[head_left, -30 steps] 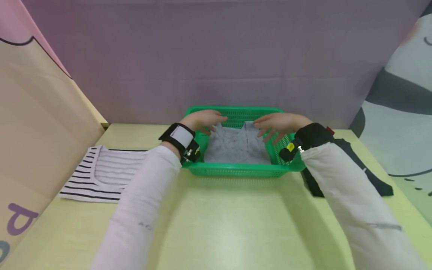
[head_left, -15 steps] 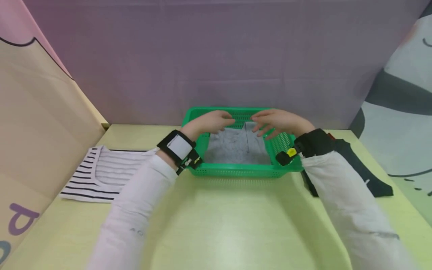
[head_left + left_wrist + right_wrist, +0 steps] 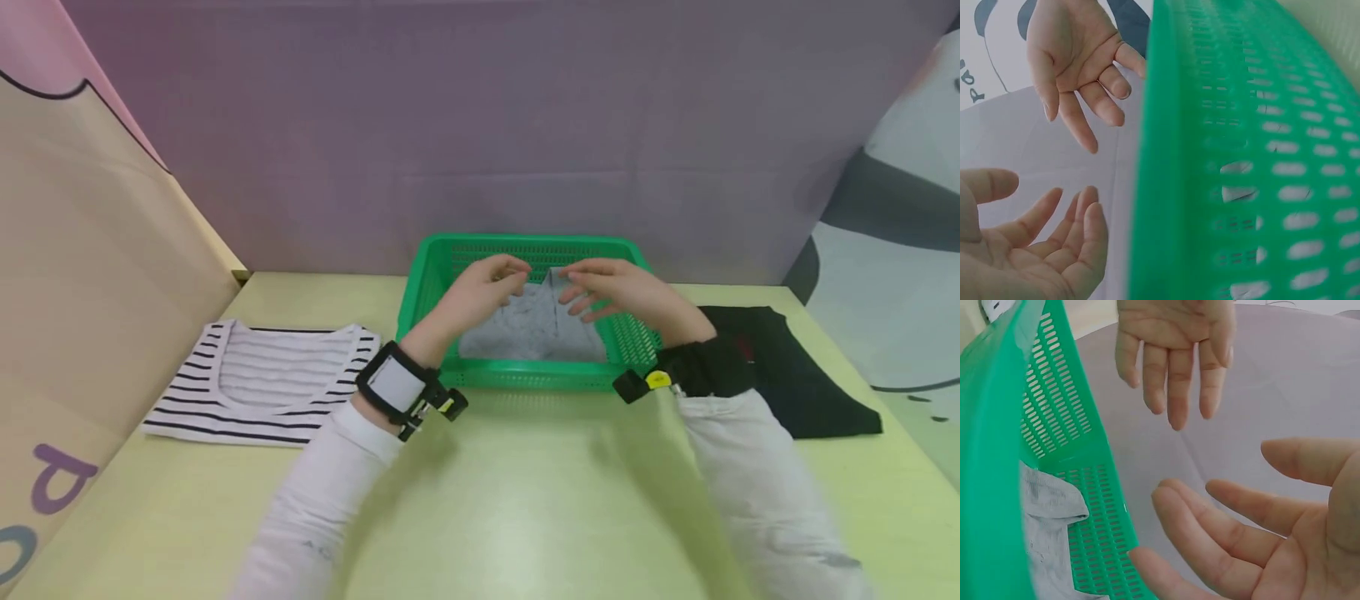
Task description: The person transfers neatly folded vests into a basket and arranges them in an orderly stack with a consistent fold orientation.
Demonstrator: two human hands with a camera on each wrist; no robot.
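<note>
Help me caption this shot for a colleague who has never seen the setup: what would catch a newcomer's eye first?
The bright green basket at the middle back of the pale table, with a grey garment lying in it. Just above it hover the left hand and right hand, open and empty. A striped top lies flat to the basket's left, a black garment to its right.

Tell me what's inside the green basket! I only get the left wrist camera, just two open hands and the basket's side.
Observer: A grey garment lies inside the green basket.
Operator: Is anything beside the basket?
Observer: A striped shirt lies flat to its left.
Operator: And on the other side?
Observer: A black garment lies to its right.
</note>
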